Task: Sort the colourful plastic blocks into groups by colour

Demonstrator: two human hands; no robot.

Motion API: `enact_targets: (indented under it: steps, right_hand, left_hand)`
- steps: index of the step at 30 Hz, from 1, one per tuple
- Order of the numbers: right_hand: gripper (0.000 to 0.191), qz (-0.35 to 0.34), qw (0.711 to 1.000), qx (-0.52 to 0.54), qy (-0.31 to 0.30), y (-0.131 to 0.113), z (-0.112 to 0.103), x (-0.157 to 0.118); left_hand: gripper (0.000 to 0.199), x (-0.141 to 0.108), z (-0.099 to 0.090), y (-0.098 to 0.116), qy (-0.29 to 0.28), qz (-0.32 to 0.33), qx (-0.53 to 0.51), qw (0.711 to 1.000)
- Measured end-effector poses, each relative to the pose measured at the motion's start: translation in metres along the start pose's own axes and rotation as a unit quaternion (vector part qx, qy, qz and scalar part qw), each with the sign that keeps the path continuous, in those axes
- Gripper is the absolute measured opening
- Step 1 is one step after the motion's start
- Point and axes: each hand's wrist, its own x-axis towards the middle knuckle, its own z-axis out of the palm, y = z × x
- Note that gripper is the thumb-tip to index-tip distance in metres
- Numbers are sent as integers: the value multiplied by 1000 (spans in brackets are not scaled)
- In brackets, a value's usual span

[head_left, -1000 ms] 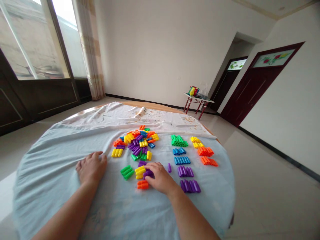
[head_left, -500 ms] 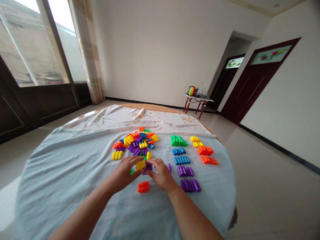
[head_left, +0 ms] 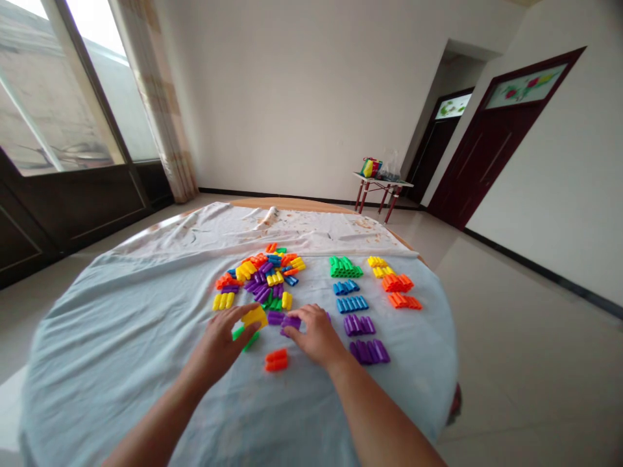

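Observation:
My left hand (head_left: 221, 340) pinches a yellow piece (head_left: 254, 316) made of joined tubes, above a green piece (head_left: 247, 338) on the cloth. Between the thumb and fingers of my right hand (head_left: 314, 334) is a purple piece (head_left: 291, 323). Another purple piece (head_left: 275, 318) lies between the hands, and an orange piece (head_left: 276, 360) lies nearer to me. Beyond the hands is a mixed pile (head_left: 263, 275) of purple, yellow, orange, blue and green pieces.
To the right stand sorted groups: green (head_left: 345, 266), blue (head_left: 352, 304), purple (head_left: 370, 351), yellow (head_left: 379, 266) and orange (head_left: 405, 301). A blue cloth (head_left: 146, 337) covers the round table, with a white cloth (head_left: 204, 224) at its far side. A small table (head_left: 384, 180) holds bags.
My hands have moved apart. The yellow piece has gone left with my left hand, away from the purple piece in my right. The camera view has shifted slightly.

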Motion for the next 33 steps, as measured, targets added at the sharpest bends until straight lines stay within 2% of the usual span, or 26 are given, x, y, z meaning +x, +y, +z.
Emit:
enact_targets:
  steps: [3,5,7,9,11,14,20,24,28,33]
  right_hand:
    - [22,8,999,-37,-20,4,4,-2]
    - [27,-8,999,-38,-7,7,4,-3]
    - [37,-34,999,-24,7,8,3,-3]
    - [45,-60,998,-6,2,6,2,-3]
    - [49,-84,996,6,-19,1,2,-3]
    - [49,-112,992,-1,-56,-5,8,-1]
    - [35,-140,981,-63,-116,0,28,10]
    - [31,-123,981,-108,-108,1,33,14]
    - [35,-103,987,-100,-70,-11,21,9]
    - [37,-78,996,-24,24,-16,-27,5]
  left_hand:
    - [43,-10,25,8,-28,15,10,999]
    - [43,-13,34,10,-53,20,18,998]
    - [45,-11,32,9,-44,15,26,999]
    - [47,-6,22,6,-5,-3,35,999]
    - [47,2,11,1,27,-26,40,998]
    - [45,8,3,-9,35,-58,54,996]
    - [41,1,16,-34,26,-55,103,993]
    - [44,1,22,-51,-1,-92,98,991]
    - [39,3,28,-69,3,-99,87,991]
    - [24,5,42,-108,27,-101,49,993]
